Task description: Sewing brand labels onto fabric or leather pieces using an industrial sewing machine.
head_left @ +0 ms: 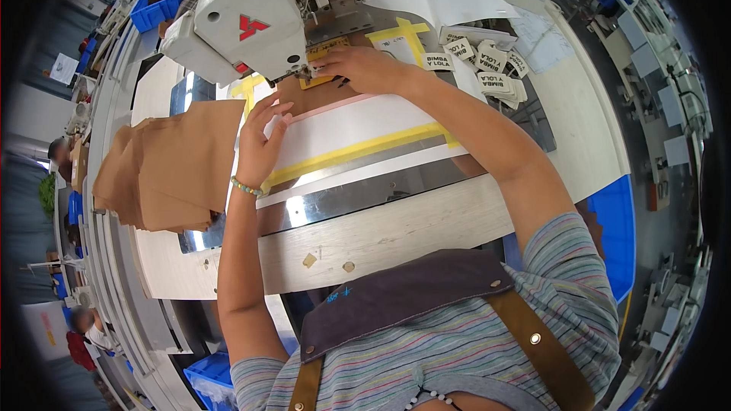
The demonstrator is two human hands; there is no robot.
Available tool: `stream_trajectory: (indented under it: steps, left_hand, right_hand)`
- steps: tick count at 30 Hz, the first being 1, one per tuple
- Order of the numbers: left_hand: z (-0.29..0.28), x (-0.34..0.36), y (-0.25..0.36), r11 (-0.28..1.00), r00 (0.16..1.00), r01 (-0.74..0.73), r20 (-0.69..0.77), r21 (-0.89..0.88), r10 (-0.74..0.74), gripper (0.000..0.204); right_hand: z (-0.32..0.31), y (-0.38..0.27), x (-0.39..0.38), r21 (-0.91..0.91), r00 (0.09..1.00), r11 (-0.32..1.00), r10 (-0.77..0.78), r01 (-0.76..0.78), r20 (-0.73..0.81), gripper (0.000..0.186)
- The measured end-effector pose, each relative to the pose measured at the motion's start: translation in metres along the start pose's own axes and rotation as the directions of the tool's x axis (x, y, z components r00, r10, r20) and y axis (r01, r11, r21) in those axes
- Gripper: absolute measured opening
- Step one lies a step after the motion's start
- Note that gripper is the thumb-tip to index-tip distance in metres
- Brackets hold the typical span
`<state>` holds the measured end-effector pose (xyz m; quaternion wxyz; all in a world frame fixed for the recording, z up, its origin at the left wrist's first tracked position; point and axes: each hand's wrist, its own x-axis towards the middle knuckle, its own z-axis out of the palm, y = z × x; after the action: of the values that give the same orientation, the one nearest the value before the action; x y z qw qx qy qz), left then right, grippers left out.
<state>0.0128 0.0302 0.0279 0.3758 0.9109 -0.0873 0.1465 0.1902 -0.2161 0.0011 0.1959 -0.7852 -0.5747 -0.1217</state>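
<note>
My right hand [364, 68] pinches a small yellow label [324, 52] flat against the brown piece [324, 95] under the sewing machine [247, 19], near the far edge of the surface [396, 232]. My left hand [261, 148] lies spread, fingers pressing the brown piece's near-left corner. A stack of brown pieces [171, 164] sits at the left edge, loose labels [487, 68] toward the far right. I judge my right fingertips sit very near the needle; a slip there could skew the label or catch a finger.
</note>
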Motion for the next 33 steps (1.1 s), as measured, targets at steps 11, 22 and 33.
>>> stream_trajectory:
  steps: [11, 22, 33]
  left_hand:
    - [0.011, 0.035, -0.034, 0.990, 0.999, -0.026, -0.028, 0.141, 0.030, 0.032]
    - [0.032, 0.042, -0.025, 0.952, 0.986, -0.162, 0.012, 0.259, 0.165, 0.034]
    - [0.027, 0.029, -0.020, 0.862, 0.937, -0.350, 0.136, 0.366, 0.323, 0.042]
  right_hand:
    - [-0.076, -0.045, -0.028, -0.074, 0.989, 0.997, 0.008, -0.019, -0.146, 0.044]
    - [-0.067, -0.048, -0.094, -0.033, 0.948, 0.978, 0.191, -0.206, -0.256, 0.034]
    - [-0.059, -0.054, -0.093, 0.033, 0.978, 0.990, 0.144, -0.141, -0.152, 0.026]
